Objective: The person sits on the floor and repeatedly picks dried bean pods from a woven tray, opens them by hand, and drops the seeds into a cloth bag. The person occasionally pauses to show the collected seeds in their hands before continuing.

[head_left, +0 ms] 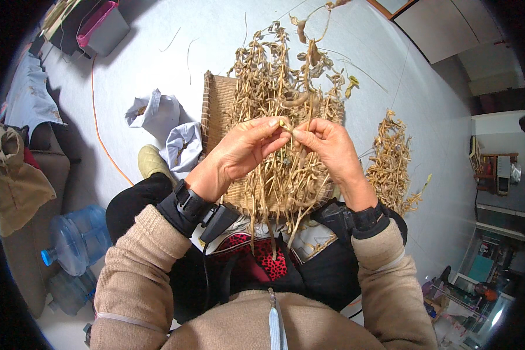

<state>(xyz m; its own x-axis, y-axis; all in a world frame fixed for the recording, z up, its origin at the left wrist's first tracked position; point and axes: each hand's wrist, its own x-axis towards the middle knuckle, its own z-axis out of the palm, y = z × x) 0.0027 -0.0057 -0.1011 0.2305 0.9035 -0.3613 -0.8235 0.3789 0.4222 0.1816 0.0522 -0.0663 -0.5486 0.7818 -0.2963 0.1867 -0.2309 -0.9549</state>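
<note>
Between my two hands, above a woven basket tray (219, 103), is a small dried bean pod (287, 127). My left hand (256, 142) pinches its left end, where something greenish shows at the thumb tip. My right hand (326, 142) grips the pod's other end between thumb and finger; a dry stem passes close by, and whether this hand holds it too I cannot tell. Dried bean plants (262, 92) with many brown pods lie across the tray, their bare stems pointing towards my lap. Part of the tray is hidden under them.
Two white cloth bags, one upright (162, 113) and one lower (183, 146), stand open left of the tray. More dried plants (389, 162) lie on the floor at right. An orange cord (97, 118), large water bottles (81, 236) and a grey bin (109, 33) are on the left.
</note>
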